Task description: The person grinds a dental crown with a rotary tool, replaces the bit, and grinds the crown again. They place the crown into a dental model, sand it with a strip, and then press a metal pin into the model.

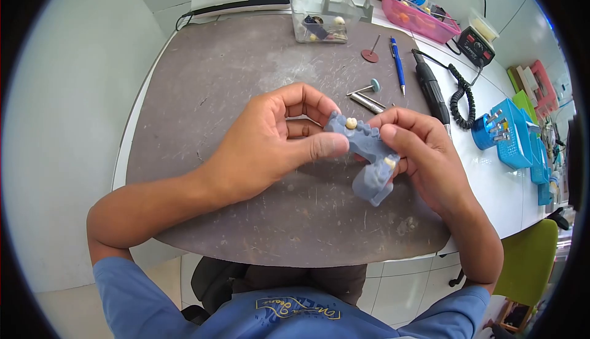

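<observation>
A blue-grey dental model (367, 145) is held up above the brown work mat, tilted, between both hands. One cream tooth crown (351, 123) sits on its upper left part, and a second cream crown (389, 163) shows near its lower right. My left hand (279, 133) grips the model's left end, thumb in front and fingers behind. On the other side, my right hand (421, 145) pinches the model's right side with thumb and index finger; its other fingers are partly hidden behind the model.
Beyond the hands lie a blue-headed rotary bit (372, 86), a red disc on a shank (370, 55), a blue pen (397, 65) and a black handpiece (432, 87) with a coiled cord. A clear plastic box (319, 31) stands at the back; a blue basket (513, 136) is at right.
</observation>
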`<state>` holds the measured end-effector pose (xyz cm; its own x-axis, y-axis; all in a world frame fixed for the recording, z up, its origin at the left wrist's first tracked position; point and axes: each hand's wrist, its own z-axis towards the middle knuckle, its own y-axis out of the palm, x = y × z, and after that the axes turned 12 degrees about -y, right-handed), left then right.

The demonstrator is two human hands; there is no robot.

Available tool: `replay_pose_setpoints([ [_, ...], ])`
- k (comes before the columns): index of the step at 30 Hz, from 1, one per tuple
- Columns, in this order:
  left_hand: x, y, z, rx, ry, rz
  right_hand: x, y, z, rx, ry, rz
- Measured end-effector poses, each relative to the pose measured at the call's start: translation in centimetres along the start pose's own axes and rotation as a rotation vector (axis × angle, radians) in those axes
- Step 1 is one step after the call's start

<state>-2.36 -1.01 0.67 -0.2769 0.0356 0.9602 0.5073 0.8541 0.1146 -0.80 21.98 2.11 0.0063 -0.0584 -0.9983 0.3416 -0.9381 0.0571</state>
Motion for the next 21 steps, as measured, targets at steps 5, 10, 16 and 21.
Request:
replay_pose_setpoints([
  [5,-0.5,0.6,-0.5,0.155,0.359,0.616,0.9,-0.5,0.0,-0.044,-0.182,-0.294],
  [10,-0.5,1.3,-1.3,0.203,0.661,0.998,0.0,0.0,-0.2,0.027,-0.408,-0.722],
  [16,-0.4,1.7,-1.7,0.171,0.781,1.215,-3.1,-3.4,-0.6,0.175,-0.649,-0.975],
  [21,-0.5,1.7,-1.9,0.100,0.808,1.248,-4.5,-6.9,-1.0,0.340,-0.691,-1.332],
])
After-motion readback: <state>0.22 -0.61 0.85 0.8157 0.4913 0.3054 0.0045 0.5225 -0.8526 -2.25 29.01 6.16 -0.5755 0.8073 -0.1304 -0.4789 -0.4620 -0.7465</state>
